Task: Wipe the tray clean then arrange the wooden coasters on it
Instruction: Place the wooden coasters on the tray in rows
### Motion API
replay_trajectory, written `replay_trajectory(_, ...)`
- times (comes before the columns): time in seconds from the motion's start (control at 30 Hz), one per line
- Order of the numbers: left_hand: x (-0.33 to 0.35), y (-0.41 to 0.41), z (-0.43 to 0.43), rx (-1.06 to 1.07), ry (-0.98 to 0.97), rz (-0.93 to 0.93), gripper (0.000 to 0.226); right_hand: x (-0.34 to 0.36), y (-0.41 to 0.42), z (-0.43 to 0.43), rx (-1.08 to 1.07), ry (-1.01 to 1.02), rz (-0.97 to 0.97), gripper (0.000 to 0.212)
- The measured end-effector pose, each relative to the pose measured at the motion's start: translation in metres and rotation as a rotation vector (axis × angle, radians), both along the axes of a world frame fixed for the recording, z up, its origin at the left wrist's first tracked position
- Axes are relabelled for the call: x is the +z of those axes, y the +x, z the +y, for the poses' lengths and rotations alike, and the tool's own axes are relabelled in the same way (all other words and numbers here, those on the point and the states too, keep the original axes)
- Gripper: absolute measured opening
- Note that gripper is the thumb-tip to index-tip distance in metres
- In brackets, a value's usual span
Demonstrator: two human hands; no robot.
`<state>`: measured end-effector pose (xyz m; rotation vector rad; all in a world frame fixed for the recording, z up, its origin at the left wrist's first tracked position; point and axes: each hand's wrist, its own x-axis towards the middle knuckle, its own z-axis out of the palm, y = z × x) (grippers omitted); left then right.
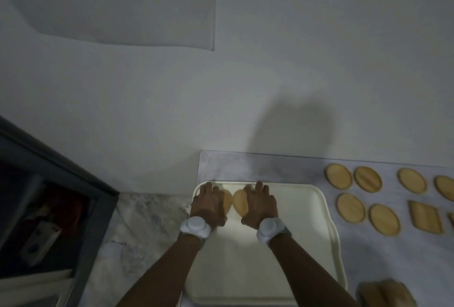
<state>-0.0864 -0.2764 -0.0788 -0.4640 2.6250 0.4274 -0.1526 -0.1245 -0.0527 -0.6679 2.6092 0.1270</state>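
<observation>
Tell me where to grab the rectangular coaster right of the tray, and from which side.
Come from above and pinch the rectangular coaster across its near and far edges. It lies flat on the counter, and those sides look freer than its left, where a round coaster sits close.

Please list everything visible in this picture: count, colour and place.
tray: one, cream, on the marble counter.
round coasters on the tray: two, wooden, far left corner, one under each hand.
round coasters on the counter: six, wooden, right of the tray.
rectangular coaster: one whole, wooden, right of those; perhaps another at the frame edge.
tan object: one, bottom right, unclear.
dark opening: one, lower left.
wristbands: two, white, one per wrist.
left hand: flat on the left coaster.
right hand: flat on the right coaster.
</observation>
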Motion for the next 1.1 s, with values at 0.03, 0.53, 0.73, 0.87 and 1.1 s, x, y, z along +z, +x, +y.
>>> replay_trajectory(0.03, 0.0, 0.0, 0.0, 0.001, 0.001, -0.008, 0.1, -0.001, -0.001, 0.0, 0.0, 0.007, -0.001, 0.088)
replay_trajectory(0.53, 0.013, 0.0, 0.003, -0.035, -0.111, 0.005, 0.105, -0.003, -0.001, 0.016, -0.069, -0.078, 0.011, 0.09)
replay_trajectory(0.73, 0.072, -0.023, 0.018, -0.151, -0.084, 0.067, 0.106, 0.052, -0.012, 0.06, -0.138, -0.081, 0.106, 0.094)
replay_trajectory(0.87, 0.118, -0.055, 0.051, -0.22, -0.049, 0.157, 0.101, 0.095, -0.021, 0.11, -0.231, -0.066, 0.164, 0.097)
replay_trajectory(1.1, 0.164, -0.095, 0.154, -0.363, 0.017, 0.247, 0.092, 0.136, -0.034, 0.222, -0.386, -0.028, 0.188, 0.099)
